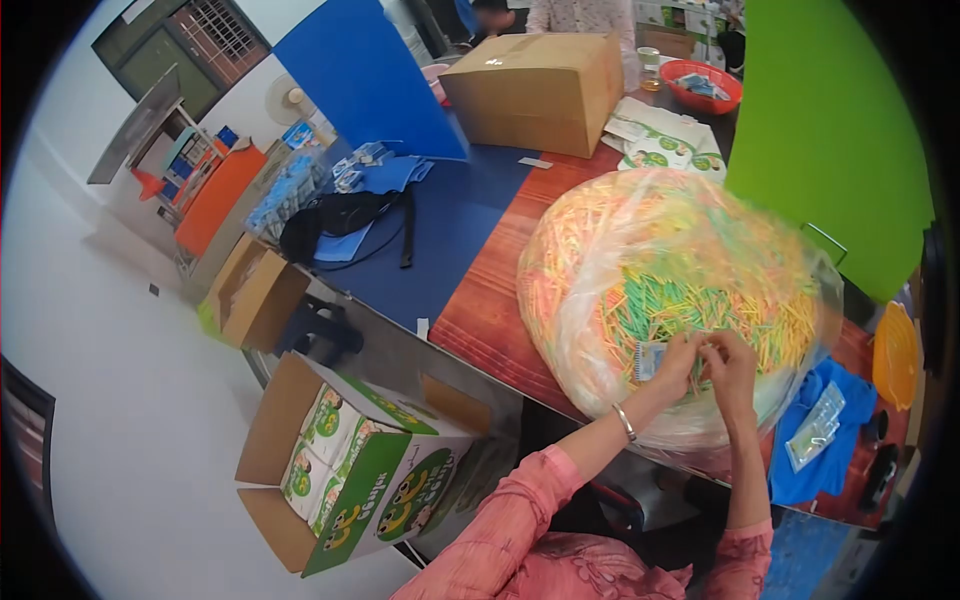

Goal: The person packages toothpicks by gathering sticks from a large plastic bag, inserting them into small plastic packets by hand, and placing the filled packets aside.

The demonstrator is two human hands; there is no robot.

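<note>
Head view: L hand (678, 366) & R hand (731, 374) close tog. over coloured sticks (655, 303), fingertips bunched; can't tell whether either grips sticks. Sticks heaped in open clear plastic bag (572, 362) on wood-pattern tabletop (496, 322). Small packet (648, 360) by L hand, contact unclear. Blue cloth (851, 388) R of bag, w/ clear packet (815, 430) on top.

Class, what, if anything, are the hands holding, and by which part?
It cannot be told: the left hand and right hand, close together over thin multicoloured sticks, hide any grip.
</note>
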